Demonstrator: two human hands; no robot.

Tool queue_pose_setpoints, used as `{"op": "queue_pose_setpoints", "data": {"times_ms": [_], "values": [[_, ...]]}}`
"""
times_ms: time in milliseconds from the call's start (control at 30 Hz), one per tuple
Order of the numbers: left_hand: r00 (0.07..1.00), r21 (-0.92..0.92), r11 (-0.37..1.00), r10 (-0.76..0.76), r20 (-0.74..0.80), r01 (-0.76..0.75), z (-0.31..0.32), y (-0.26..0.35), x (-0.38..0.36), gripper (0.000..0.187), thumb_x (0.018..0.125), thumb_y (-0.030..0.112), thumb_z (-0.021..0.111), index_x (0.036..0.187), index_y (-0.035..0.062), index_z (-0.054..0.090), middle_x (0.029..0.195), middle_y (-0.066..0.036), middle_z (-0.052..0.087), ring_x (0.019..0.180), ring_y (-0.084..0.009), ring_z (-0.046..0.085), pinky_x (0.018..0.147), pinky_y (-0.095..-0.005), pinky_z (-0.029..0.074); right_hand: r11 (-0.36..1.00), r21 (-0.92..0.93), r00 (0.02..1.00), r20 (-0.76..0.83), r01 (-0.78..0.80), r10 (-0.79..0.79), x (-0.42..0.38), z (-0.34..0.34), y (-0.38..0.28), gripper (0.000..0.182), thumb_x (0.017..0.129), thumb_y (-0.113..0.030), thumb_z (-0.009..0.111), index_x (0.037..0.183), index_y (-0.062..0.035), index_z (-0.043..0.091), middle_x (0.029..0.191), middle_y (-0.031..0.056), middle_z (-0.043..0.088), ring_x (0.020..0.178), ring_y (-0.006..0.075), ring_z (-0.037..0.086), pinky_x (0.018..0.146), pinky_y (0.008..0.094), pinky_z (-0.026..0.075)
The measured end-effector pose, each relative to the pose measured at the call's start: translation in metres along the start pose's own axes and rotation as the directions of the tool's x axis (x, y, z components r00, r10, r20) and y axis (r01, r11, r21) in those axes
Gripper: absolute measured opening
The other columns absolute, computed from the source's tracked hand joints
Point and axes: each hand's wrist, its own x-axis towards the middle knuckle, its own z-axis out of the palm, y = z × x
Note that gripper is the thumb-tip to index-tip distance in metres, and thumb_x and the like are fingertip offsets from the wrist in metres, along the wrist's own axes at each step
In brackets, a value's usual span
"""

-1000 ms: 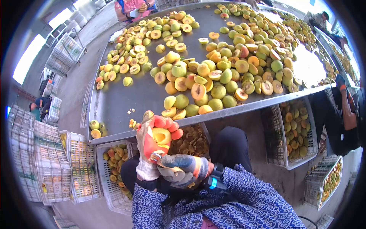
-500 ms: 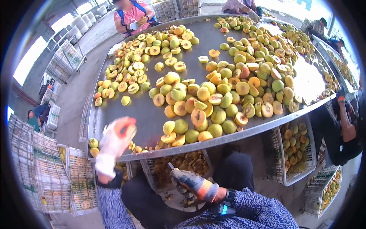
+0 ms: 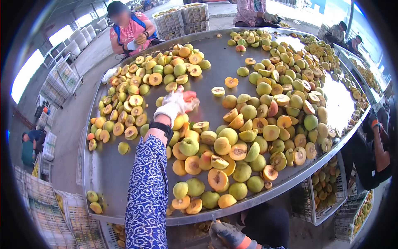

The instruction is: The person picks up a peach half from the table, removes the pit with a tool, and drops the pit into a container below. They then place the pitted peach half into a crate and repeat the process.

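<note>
My left hand, in a white glove with reddish fingers, reaches far out over the metal table. It is just above the near heap of peaches, and its fingers are smeared by motion. Under and around it lie yellow-green peaches, some whole and some halves showing brown centres, such as a peach half. Below the table's front edge, my right hand in a grey glove with an orange band is closed around a small knife; only its tip shows.
More peaches cover the table's right side, and another heap lies at the left. Across the table stands a person in pink. A crate of peaches sits under the right edge; stacked crates stand at the left.
My left hand has swung from the table's near left corner forward and right to the peaches. The view has shifted, and my right hand now sits lower in it.
</note>
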Motion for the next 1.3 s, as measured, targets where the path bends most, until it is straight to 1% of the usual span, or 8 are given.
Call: {"op": "queue_pose_setpoints", "data": {"times_ms": [233,367,500,667,833,1033,1233,1300], "values": [[0.938,0.175,0.959,0.261,-0.228,-0.224,0.058,-0.036,-0.082,0.075,0.084,0.042,0.077,0.150,0.0169,0.050,0.158,-0.016,0.043,0.151,-0.0381,0.033,0.118,-0.0452,0.039,0.998,0.029,0.997,-0.049,-0.060,0.062,0.020,-0.002,0.026,0.037,0.107,-0.041,0.052,0.092,-0.0094,0.062,0.078,-0.0002,0.058,0.062,0.0095,0.046,0.059,0.0257,0.039],[0.974,-0.027,0.990,0.130,-0.186,-0.137,0.055,-0.032,-0.179,0.087,0.076,0.018,0.084,0.153,0.0170,0.044,0.163,-0.015,0.035,0.153,-0.0375,0.027,0.121,-0.0437,0.036,1.000,-0.009,0.995,0.101,-0.021,0.022,0.002,0.005,0.021,0.028,0.106,-0.039,0.058,0.096,-0.0140,0.064,0.082,-0.0054,0.058,0.064,0.0048,0.051,0.055,0.0218,0.040],[0.949,0.073,0.957,0.288,-0.125,-0.281,0.070,-0.019,-0.253,0.046,0.083,0.017,0.074,0.129,0.0204,0.070,0.159,-0.008,0.043,0.153,-0.0397,0.027,0.124,-0.0459,0.033,0.993,-0.005,0.989,0.092,-0.119,0.119,-0.008,0.016,0.026,0.029,0.106,-0.040,0.057,0.094,-0.0143,0.062,0.079,-0.0067,0.054,0.069,0.0039,0.047,0.061,0.0213,0.039],[0.897,0.100,0.914,0.405,-0.178,-0.393,0.054,-0.011,-0.294,0.045,0.084,0.010,0.073,0.127,0.0197,0.070,0.144,-0.008,0.058,0.139,-0.0388,0.046,0.116,-0.0473,0.041,0.996,-0.087,1.000,0.029,0.009,-0.006,0.001,0.019,0.053,0.031,0.103,-0.043,0.061,0.096,-0.0139,0.067,0.082,-0.0059,0.061,0.069,0.0062,0.053,0.063,0.0237,0.042],[0.909,-0.150,0.960,0.164,-0.383,-0.236,0.017,-0.002,-0.335,0.061,0.082,0.001,0.075,0.140,0.0149,0.063,0.142,-0.010,0.059,0.130,-0.0311,0.057,0.112,-0.0399,0.046,0.999,-0.043,0.999,0.011,-0.030,0.030,0.004,0.020,0.044,0.037,0.102,-0.049,0.059,0.094,-0.0128,0.065,0.079,-0.0019,0.059,0.059,0.0100,0.054,0.049,0.0258,0.042],[0.847,-0.273,0.935,0.050,-0.529,-0.226,0.006,0.025,-0.418,0.075,0.082,-0.007,0.075,0.150,0.0108,0.050,0.155,-0.011,0.045,0.134,-0.0282,0.054,0.105,-0.0350,0.055,0.996,0.059,0.988,-0.141,0.066,-0.057,0.010,0.029,0.036,0.034,0.103,-0.047,0.058,0.092,-0.0142,0.060,0.073,-0.0010,0.058,0.054,0.0114,0.052,0.045,0.0273,0.041],[0.863,-0.115,0.909,0.331,-0.381,-0.400,0.035,0.092,-0.474,0.077,0.075,-0.006,0.069,0.148,0.0127,0.054,0.153,-0.015,0.050,0.138,-0.0353,0.050,0.115,-0.0430,0.042,0.904,0.085,0.908,-0.061,0.419,-0.415,0.028,0.040,0.064,0.033,0.100,-0.041,0.064,0.112,-0.0096,0.065,0.086,0.0014,0.067,0.060,0.0118,0.057,0.050,0.0279,0.045],[0.886,-0.451,0.790,0.240,-0.396,-0.415,0.034,0.093,-0.487,0.076,0.082,-0.008,0.066,0.154,0.0102,0.045,0.158,-0.016,0.043,0.148,-0.0329,0.041,0.122,-0.0425,0.037,0.883,0.064,0.884,0.009,0.465,-0.467,0.025,0.036,0.068,0.037,0.098,-0.038,0.066,0.120,-0.0078,0.065,0.091,0.0018,0.068,0.062,0.0111,0.057,0.050,0.0263,0.044]]}}
